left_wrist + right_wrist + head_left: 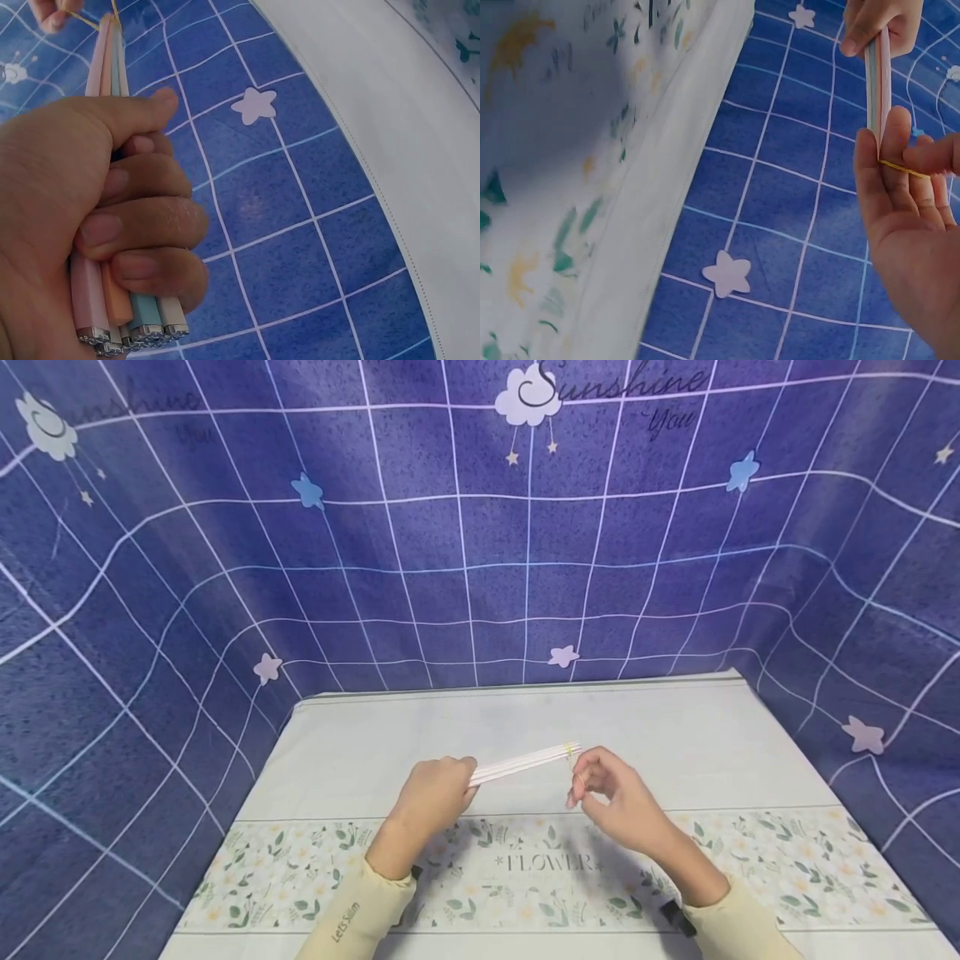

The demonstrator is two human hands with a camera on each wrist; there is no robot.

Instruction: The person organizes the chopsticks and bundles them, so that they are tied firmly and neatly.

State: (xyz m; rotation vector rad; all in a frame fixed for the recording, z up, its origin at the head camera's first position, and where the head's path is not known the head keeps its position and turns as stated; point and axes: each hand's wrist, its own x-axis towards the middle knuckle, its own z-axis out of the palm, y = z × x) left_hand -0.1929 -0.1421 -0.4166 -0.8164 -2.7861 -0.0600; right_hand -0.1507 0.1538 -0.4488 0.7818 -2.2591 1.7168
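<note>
bundle of pastel chopsticks point(521, 765): held above the tabletop point(375, 731), between its left and right edges. left hand point(435, 792): fingers curled round the bundle. right hand point(621, 802): fingers partly bent, holding a yellow rubber band point(904, 169) stretched from the bundle's slim end.

"Sunshine You" stands twice on the blue backdrop point(420, 535), at upper left and top centre-right of the head view. At lower centre the tablecloth point(517, 893) reads "FLOWER"; left of it, the left sleeve point(356, 906) reads "Lets Slim".
</note>
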